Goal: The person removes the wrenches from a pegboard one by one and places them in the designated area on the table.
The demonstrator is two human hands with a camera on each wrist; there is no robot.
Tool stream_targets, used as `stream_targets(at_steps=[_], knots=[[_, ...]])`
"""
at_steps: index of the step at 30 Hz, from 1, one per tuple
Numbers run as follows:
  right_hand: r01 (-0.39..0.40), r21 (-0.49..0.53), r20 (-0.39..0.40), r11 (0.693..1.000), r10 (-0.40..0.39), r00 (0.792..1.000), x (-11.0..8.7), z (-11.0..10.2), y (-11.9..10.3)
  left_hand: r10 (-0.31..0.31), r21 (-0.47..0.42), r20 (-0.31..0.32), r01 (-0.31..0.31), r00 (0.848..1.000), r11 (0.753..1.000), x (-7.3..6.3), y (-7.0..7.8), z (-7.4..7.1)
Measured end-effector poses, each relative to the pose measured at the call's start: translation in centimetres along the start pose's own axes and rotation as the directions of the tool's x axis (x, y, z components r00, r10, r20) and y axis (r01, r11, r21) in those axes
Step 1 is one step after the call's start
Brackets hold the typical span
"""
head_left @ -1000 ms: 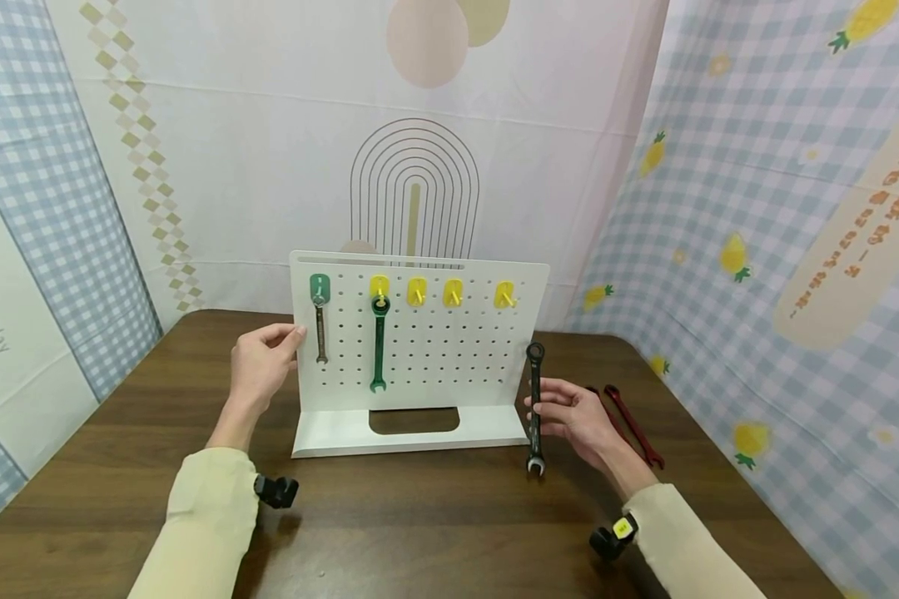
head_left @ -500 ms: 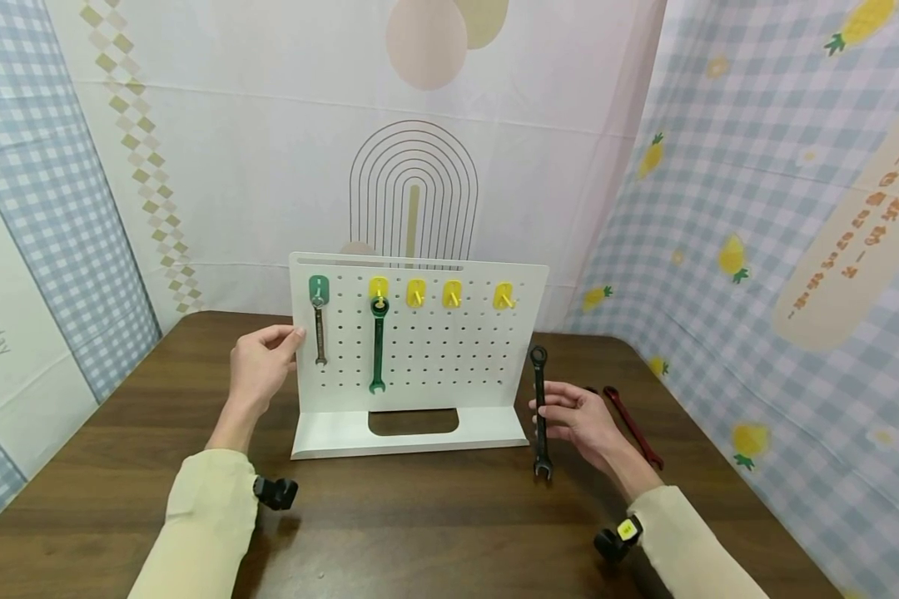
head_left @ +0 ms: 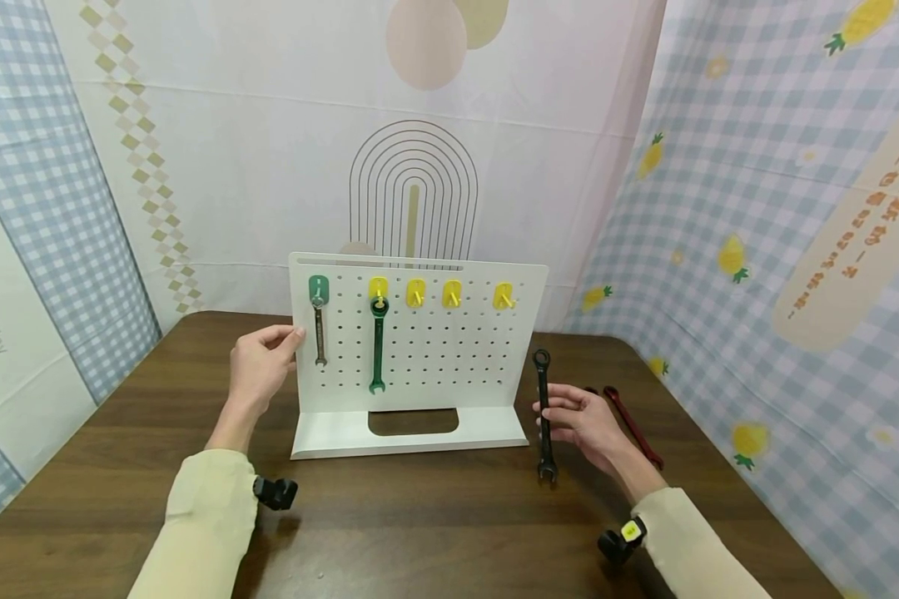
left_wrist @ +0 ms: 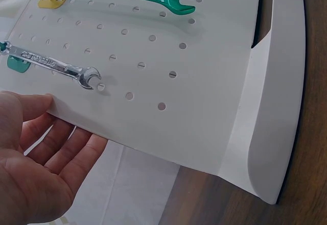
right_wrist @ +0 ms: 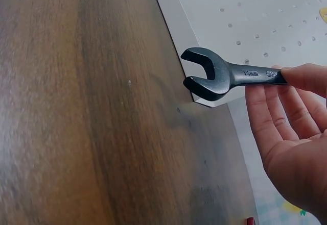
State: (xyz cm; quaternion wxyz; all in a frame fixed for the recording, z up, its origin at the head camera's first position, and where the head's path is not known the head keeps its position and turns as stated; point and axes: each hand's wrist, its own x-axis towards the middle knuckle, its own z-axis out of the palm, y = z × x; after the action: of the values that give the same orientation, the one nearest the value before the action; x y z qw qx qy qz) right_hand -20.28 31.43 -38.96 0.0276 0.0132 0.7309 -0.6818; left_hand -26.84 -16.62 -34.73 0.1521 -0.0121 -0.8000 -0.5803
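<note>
My left hand pinches the left edge of a white pegboard, thumb in front and fingers behind it. My right hand holds a black combination wrench by its shaft, off the board's right side. Its ring end points up, and its open jaw end, seen large in the right wrist view, points down. On the board a small silver wrench hangs from a green hook. A green wrench hangs from the yellow hook to its right.
Further right on the board are three yellow hooks with nothing on them. A red wrench lies on the brown table behind my right hand, with the tip of another tool showing beside it. Patterned cloth hangs around the table.
My right hand has shifted slightly right and down with the black wrench, away from the board's edge. The left hand stays on the board.
</note>
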Motion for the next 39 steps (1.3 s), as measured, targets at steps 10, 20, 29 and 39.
stream_targets(at_steps=[10, 20, 29, 39], knots=[[-0.030, -0.020, -0.013, 0.999, 0.029, 0.999, -0.1, -0.5, 0.3, -0.003, 0.006, -0.003, 0.003, 1.000, 1.000, 0.0, -0.1, 0.0], [-0.022, -0.020, -0.006, 1.000, 0.021, 1.000, -0.1, -0.5, 0.0, -0.006, 0.001, -0.008, 0.006, 1.000, 1.000, 0.1, -0.1, -0.1], [-0.034, -0.026, -0.004, 0.999, 0.034, 0.999, 0.0, -0.9, 0.3, -0.008, 0.018, -0.013, 0.008, 1.000, 1.000, 0.1, -0.2, 0.0], [-0.047, -0.066, -0.020, 0.997, 0.046, 0.999, -0.1, -1.7, 0.2, 0.003, 0.016, -0.008, -0.003, 1.000, 1.000, 0.2, -0.1, 0.0]])
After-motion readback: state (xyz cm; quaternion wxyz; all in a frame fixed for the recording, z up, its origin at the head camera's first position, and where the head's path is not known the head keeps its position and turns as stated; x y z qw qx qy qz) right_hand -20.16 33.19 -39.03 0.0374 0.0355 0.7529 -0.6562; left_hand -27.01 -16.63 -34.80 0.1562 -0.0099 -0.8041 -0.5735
